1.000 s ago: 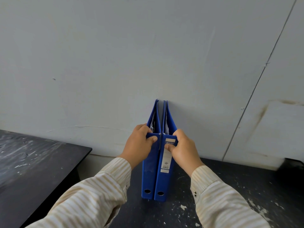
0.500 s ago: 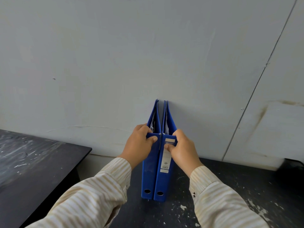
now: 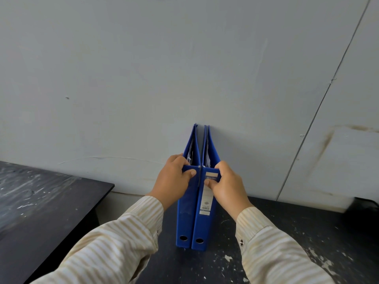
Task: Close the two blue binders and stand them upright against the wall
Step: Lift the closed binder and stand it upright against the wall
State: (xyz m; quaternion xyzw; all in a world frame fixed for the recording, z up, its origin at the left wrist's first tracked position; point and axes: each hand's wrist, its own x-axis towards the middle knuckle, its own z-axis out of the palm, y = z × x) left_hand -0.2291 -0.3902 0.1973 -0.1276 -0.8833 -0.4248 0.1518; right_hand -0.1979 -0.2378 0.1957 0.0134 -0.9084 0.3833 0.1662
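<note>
Two blue binders stand upright side by side on a dark table, closed, spines toward me, their far edges against the grey wall (image 3: 184,68). The left binder (image 3: 185,218) has a plain spine. The right binder (image 3: 203,226) carries a white label on its spine. My left hand (image 3: 174,177) grips the top of the left binder, thumb on the spine and fingers curled over its left cover. My right hand (image 3: 225,183) grips the top of the right binder, thumb on the label and fingers over its right cover.
The binders stand on a dark, paint-flecked table (image 3: 297,242). A second dark table (image 3: 41,201) lies to the left, with a gap between the two. A thin cable (image 3: 320,103) runs diagonally down the wall on the right. A dark object (image 3: 367,203) sits at the right edge.
</note>
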